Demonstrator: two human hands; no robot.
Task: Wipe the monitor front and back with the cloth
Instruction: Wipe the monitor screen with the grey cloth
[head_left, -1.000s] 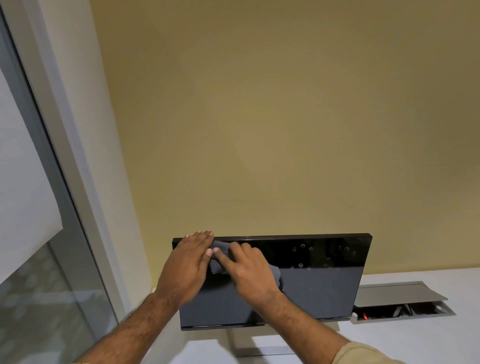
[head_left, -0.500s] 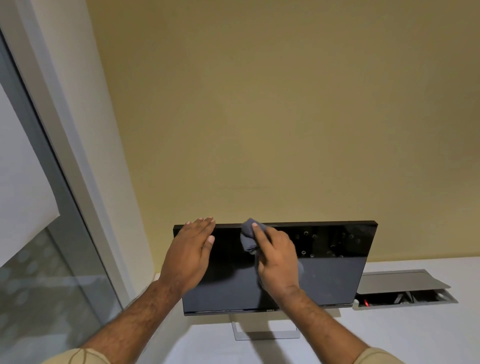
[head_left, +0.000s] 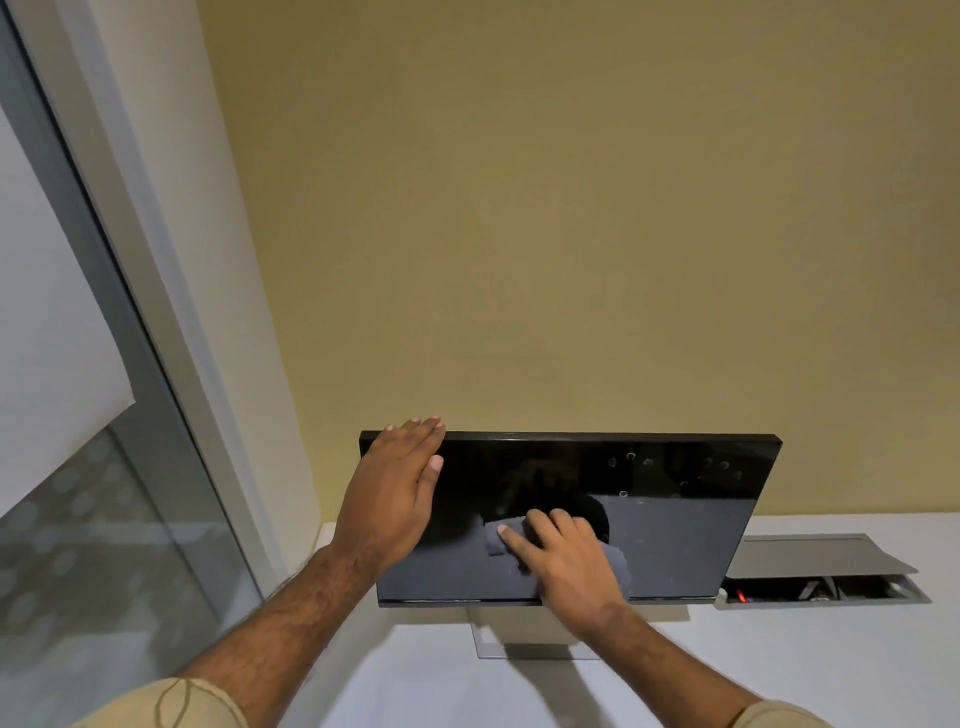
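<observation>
In the head view, a black monitor (head_left: 649, 519) is seen standing on a white desk (head_left: 779, 670), its screen dark and facing the person, a tan wall (head_left: 571, 208) behind it. The left hand (head_left: 389, 499) is laid flat on the screen's upper left corner, fingers straight and together, their tips reaching over the top edge. The right hand (head_left: 566, 556) is pressed on a grey cloth (head_left: 498, 538) against the lower middle of the screen; the fingers are bent slightly over the cloth, and part of it shows past the hand on the right side. The two hands are held apart, the left higher. A stand (head_left: 519, 642) is visible under the monitor. An open cable tray (head_left: 821, 577) is set in the desk just right of the monitor. A window (head_left: 104, 467) is seen at the left.
</observation>
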